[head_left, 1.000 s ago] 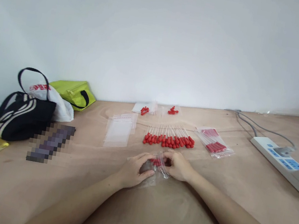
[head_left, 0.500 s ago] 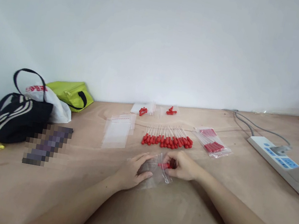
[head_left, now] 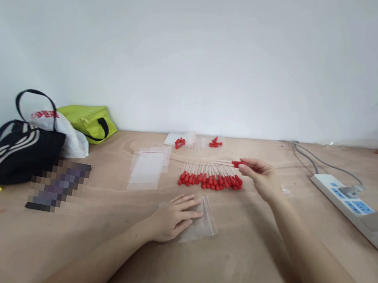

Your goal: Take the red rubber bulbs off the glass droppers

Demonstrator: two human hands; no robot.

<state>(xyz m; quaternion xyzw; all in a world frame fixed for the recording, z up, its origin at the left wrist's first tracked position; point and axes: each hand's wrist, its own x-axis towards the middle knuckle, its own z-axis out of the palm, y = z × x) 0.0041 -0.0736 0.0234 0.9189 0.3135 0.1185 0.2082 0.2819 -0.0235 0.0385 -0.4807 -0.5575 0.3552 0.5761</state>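
Note:
My left hand (head_left: 177,218) lies with fingers stretched out flat on a clear zip bag (head_left: 204,229), pressing it to the table. The bag's zip edge faces right; the part beneath the hand is hidden. My right hand (head_left: 259,176) is pinched on red-bulbed droppers (head_left: 238,164), their thin clear tubes pointing left. It holds them above the right end of a row of droppers (head_left: 211,181), laid side by side with their red bulbs towards me. How many are in the pinch I cannot tell.
Flat zip bags (head_left: 147,171) lie left of the row. Behind it are two small groups of red-bulbed droppers (head_left: 180,143) on bags. A power strip (head_left: 350,201) stands right; a black bag (head_left: 22,151) and a lime-green bag (head_left: 85,118) stand left.
My right hand has moved from the zip bag's mouth up and right, now holding droppers above the row. My left hand has stayed on the bag, its fingers now flatter.

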